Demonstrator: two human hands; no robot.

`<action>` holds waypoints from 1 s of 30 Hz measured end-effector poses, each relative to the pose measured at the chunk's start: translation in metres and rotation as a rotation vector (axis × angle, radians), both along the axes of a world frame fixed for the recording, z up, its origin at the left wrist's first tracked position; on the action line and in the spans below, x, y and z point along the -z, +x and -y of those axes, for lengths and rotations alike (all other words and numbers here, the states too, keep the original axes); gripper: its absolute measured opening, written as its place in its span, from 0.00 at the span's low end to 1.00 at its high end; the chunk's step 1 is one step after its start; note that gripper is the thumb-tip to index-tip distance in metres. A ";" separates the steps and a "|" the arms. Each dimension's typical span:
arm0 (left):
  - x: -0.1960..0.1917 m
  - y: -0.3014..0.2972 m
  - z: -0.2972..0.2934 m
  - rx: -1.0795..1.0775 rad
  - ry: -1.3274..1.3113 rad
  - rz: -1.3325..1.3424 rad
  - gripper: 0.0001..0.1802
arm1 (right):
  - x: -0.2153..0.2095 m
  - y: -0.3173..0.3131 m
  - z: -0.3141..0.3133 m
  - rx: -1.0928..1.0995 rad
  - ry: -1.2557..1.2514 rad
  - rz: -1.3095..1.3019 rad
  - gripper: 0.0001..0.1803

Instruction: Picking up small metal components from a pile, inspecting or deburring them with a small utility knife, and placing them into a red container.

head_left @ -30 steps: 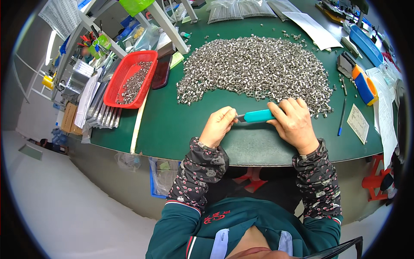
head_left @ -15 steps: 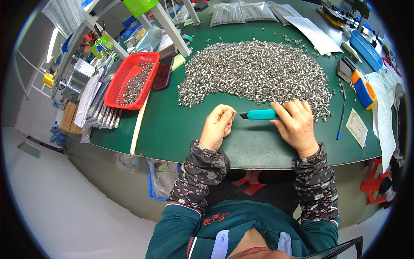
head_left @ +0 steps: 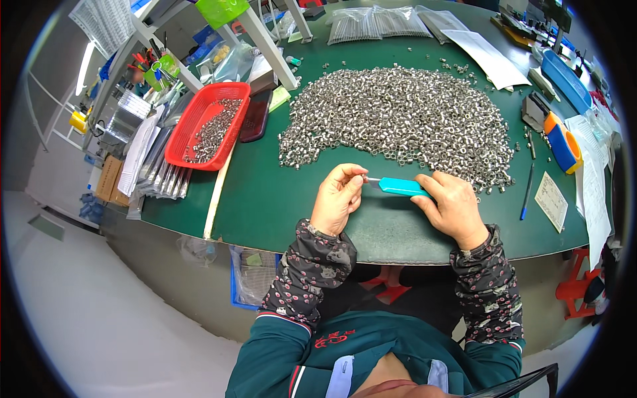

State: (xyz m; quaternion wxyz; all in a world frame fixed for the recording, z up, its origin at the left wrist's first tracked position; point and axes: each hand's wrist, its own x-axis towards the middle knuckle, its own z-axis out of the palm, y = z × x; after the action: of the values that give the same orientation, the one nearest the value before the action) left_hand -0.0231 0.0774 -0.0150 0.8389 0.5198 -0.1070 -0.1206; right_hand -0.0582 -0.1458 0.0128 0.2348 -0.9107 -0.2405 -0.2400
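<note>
My right hand (head_left: 451,207) is wrapped round the handle of a teal utility knife (head_left: 403,187), which points to the left. Its blade tip meets the fingertips of my left hand (head_left: 340,199). Thumb and forefinger there pinch a small metal piece (head_left: 365,178), mostly hidden by the fingers. Just beyond both hands spreads a wide heap of small silvery metal rings (head_left: 398,113) on the green table (head_left: 285,212). To the left, a red plastic basket (head_left: 174,147) holds more of these small metal parts.
Beside the basket lie a dark tray (head_left: 256,118) and stacked plastic-bagged packets (head_left: 159,174). On the right are a blue pen (head_left: 527,192), a paper slip (head_left: 551,201), an orange-and-blue tool (head_left: 564,142) and a blue tray (head_left: 565,81). Clear bags (head_left: 378,25) lie at the back.
The knife has tilted, showing more of its flat side, and its blade now reaches my left fingertips. My right hand has dropped slightly nearer to me. The left keeps its pinch.
</note>
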 end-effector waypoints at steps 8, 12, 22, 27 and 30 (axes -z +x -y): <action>0.000 -0.003 0.003 0.042 -0.062 0.005 0.06 | 0.002 -0.001 -0.001 -0.020 0.034 -0.100 0.12; -0.001 -0.003 0.002 0.023 -0.050 0.000 0.05 | -0.001 -0.002 -0.002 -0.010 0.026 -0.117 0.12; 0.002 -0.001 -0.003 0.040 -0.056 -0.087 0.07 | 0.001 0.000 -0.003 0.023 -0.057 0.056 0.15; 0.000 -0.002 -0.004 0.038 -0.044 -0.116 0.07 | 0.002 0.000 -0.003 0.034 -0.089 0.079 0.17; 0.000 -0.001 -0.004 0.050 -0.044 -0.127 0.07 | 0.003 0.000 -0.003 0.031 -0.095 0.093 0.18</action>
State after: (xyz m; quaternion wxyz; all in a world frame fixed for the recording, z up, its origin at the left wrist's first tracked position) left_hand -0.0246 0.0817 -0.0147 0.8519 0.4898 -0.0691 -0.1717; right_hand -0.0579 -0.1430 0.0102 0.1762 -0.9124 -0.2481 -0.2738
